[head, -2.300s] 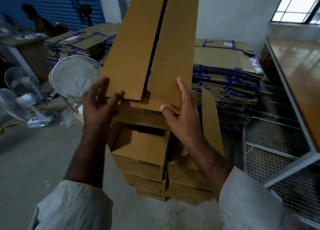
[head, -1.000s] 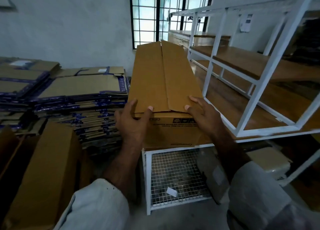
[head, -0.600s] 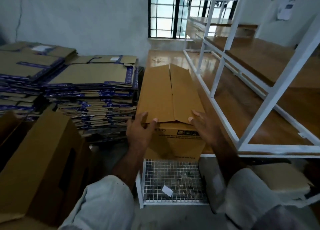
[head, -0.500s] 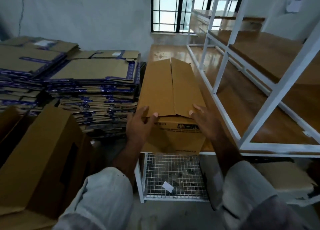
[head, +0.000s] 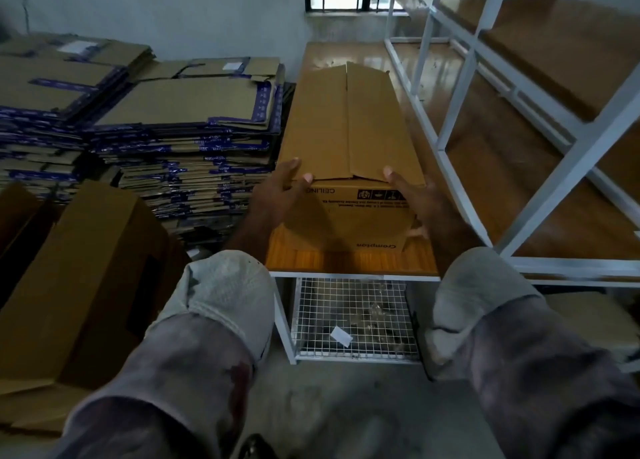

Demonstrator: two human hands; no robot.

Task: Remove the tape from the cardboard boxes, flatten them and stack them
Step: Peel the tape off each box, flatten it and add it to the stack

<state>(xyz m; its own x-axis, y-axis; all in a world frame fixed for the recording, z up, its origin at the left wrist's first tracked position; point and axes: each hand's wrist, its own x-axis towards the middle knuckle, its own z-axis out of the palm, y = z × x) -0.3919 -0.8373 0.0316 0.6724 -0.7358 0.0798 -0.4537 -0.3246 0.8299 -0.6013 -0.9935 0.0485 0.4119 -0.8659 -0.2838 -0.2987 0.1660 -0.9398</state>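
Observation:
A long brown cardboard box [head: 346,126] lies on the wooden table top [head: 349,261], its two top flaps folded shut with a seam down the middle. My left hand [head: 277,195] grips its near left corner, thumb on top. At the near right corner my right hand [head: 419,199] holds the box the same way. Printed text shows upside down on the near end face. No tape is visible on the seam.
Tall stacks of flattened boxes [head: 187,140] with blue tape stand left of the table. Unflattened boxes [head: 79,278] lean at the lower left. A white metal shelf frame [head: 519,140] rises on the right. A wire mesh cage [head: 349,320] sits under the table.
I carried the box from the pile of boxes over to the table and lowered it. It now rests on the wooden top, further from the near edge.

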